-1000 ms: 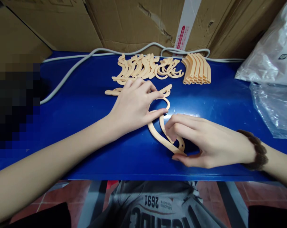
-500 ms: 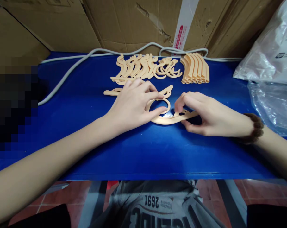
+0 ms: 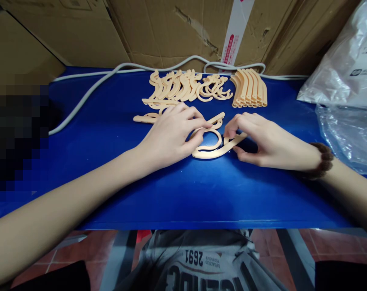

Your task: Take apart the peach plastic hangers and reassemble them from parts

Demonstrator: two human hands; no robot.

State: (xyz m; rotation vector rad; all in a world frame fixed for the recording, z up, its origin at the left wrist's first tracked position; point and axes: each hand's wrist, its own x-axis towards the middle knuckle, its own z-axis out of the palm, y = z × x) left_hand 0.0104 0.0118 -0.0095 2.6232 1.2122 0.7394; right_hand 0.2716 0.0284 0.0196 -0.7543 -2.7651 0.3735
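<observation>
My left hand (image 3: 180, 131) is closed on a cream plastic folding hanger (image 3: 212, 153), pinching it near its hook, which curls in a ring between my hands. The fingers hide part of the hanger. One arm of it curves along the near side to my right hand (image 3: 247, 139), whose thumb and fingers pinch that arm's end. A second arm (image 3: 218, 118) slants up to the right behind the hook. Beyond my left hand, and partly covered by it, lie similar hangers (image 3: 145, 118).
Behind my hands on the blue table (image 3: 183, 194) are a heap of loose cream hooks (image 3: 183, 87) and a row of curved arms (image 3: 250, 89). A white cable (image 3: 92, 91) runs along the back, before cardboard boxes (image 3: 171, 28). Plastic bags (image 3: 347, 76) lie at right.
The near arm in my right hand has swung upward at its right end, and the hook ring shows more fully. My left thumb has drawn back a little to the left.
</observation>
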